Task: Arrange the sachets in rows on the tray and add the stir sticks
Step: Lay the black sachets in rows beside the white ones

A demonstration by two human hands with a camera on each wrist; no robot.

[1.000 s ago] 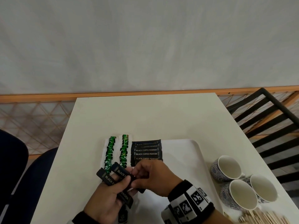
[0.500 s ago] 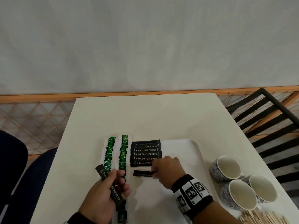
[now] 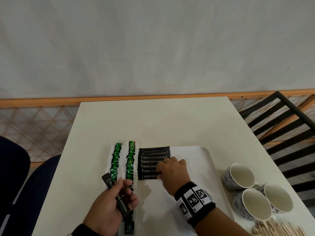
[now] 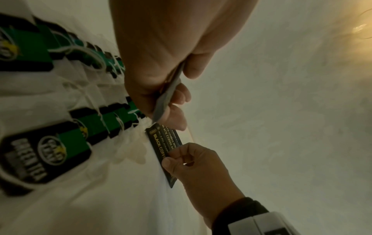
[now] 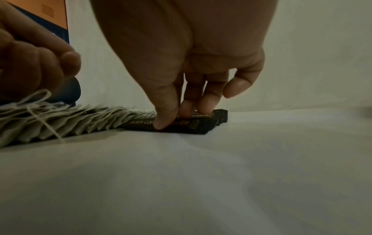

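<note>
Black sachets [image 3: 150,161] rowed on white tray [image 3: 196,160]

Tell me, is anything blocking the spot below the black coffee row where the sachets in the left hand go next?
Nothing visible: the tray lies bare below the black coffee row; only the right hand rests there.

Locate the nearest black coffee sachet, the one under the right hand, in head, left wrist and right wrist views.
Head: nearest black coffee sachet closes the black row, centre frame, under the right hand.
Left wrist: lower centre, right hand pinching it.
Right wrist: centre, under the thumb.
Shared landmark: green tea bags beside it.
</note>
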